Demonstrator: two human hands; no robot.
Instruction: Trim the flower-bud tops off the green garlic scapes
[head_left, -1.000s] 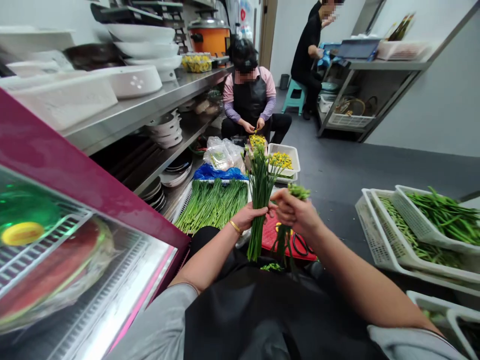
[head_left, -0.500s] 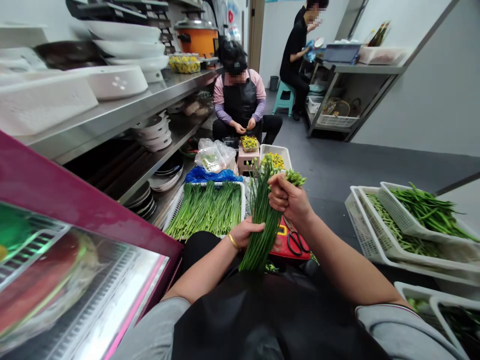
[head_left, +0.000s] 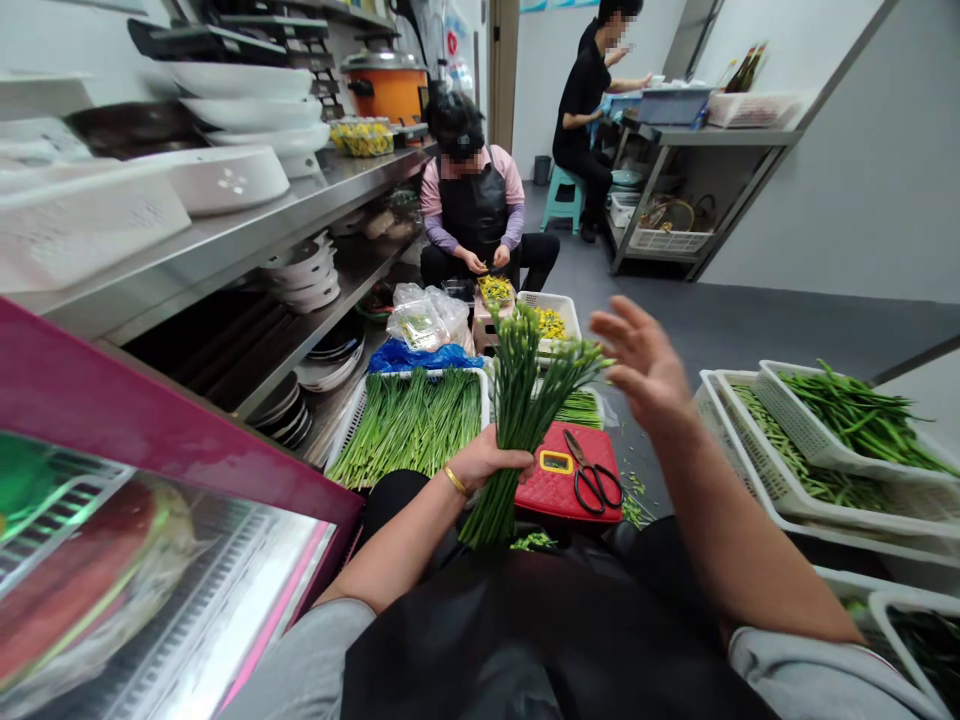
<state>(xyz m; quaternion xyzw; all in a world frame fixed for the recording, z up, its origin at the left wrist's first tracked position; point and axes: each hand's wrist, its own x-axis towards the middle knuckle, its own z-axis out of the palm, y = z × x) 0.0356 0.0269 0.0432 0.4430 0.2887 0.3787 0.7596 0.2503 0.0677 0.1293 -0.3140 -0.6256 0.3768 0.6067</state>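
Note:
My left hand, with a gold bracelet at the wrist, is wrapped round a bunch of green flower stems with pale buds at the top. The bunch stands nearly upright and fans out above the fist. Just right of the buds, my right hand is raised with its fingers apart and nothing in it. Black-handled scissors lie on a red box with a yellow-framed window. To the left, a white basket holds many long green stems.
A person sits ahead, handling yellow flowers; another person sits by a metal table. Stacked white crates with green vegetables stand right. Steel shelves with dishes and a glass-fronted case are at left.
My right hand has let go of the bud ends, opened and moved right. The bunch has spread out at its top, and the scissors and red box show more fully.

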